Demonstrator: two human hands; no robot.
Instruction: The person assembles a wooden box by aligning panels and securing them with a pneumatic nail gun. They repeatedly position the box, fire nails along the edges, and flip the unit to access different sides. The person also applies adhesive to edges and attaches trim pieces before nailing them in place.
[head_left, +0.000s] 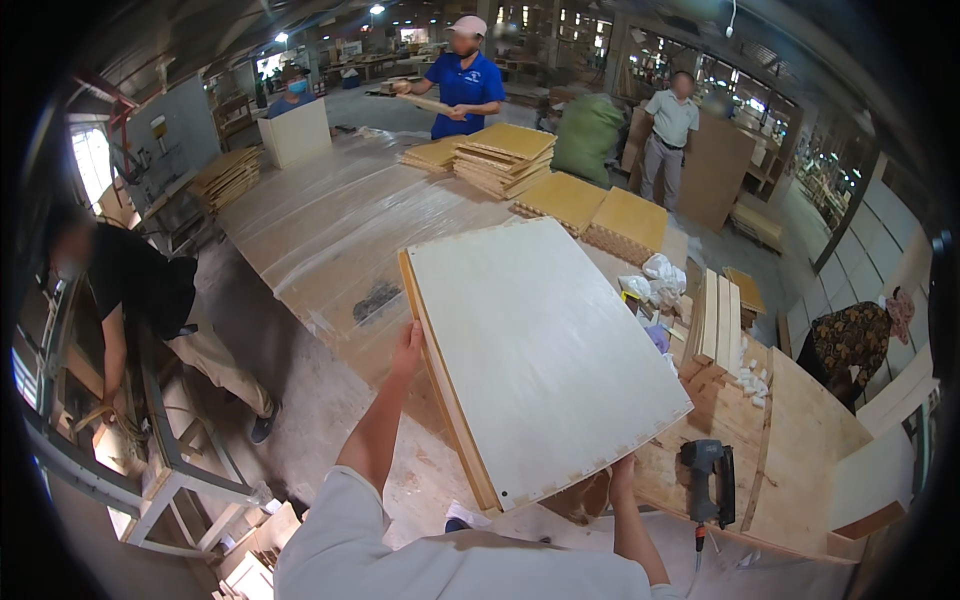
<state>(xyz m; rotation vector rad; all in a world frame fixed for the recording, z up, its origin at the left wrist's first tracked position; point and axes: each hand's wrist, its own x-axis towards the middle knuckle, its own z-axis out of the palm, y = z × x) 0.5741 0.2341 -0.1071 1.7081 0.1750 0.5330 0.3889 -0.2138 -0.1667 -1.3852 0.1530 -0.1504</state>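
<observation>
Tilted in front of me is a large white wooden panel (540,350), with a yellowish wood strip along its left edge and a dark round hole near its lower left corner. My left hand (406,347) grips that left edge, with its fingers partly behind the wood. Under the lower right edge, my right hand (622,477) supports the panel, and most of its fingers are hidden beneath it. A black nail gun (707,482) with a hose lies on the worktable (330,250), just right of my right hand.
Stacks of yellow boards (505,150) stand at the table's far side, with white wood strips (712,315) and plastic bags (663,278) at the right. A person in blue (465,90) handles a board across the table. Another person (145,280) bends at the left beside a metal frame (160,450).
</observation>
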